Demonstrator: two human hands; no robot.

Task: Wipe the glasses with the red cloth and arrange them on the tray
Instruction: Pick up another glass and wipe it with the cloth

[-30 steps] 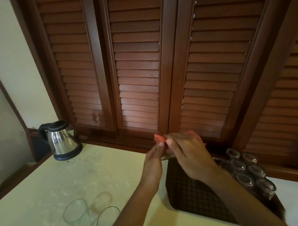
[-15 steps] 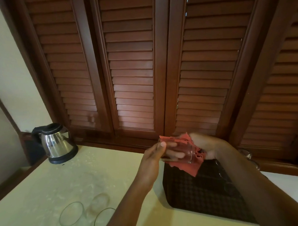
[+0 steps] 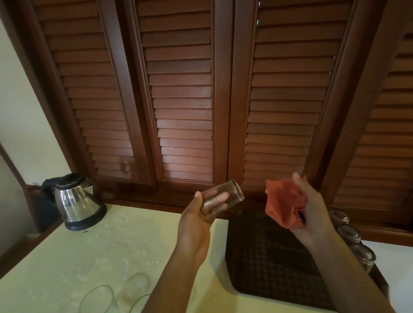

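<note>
A pale countertop [image 3: 63, 255] runs below dark louvred wooden shutters [image 3: 182, 98], with a steel kettle [image 3: 77, 201] at its far left corner. The left hand [image 3: 194, 227] grips a clear glass [image 3: 222, 199] tilted on its side (fingers wrapped behind, thumb in front) above the dark tray [image 3: 263, 259]. The right hand [image 3: 313, 213] clutches the bunched red cloth [image 3: 285, 204], apart from the glass.

Dark wooden louvred shutters [image 3: 182, 98] behind pale countertop [image 3: 75, 254]; cream wall [image 3: 9, 93] left; steel kettle [image 3: 77, 201] in corner.
</note>
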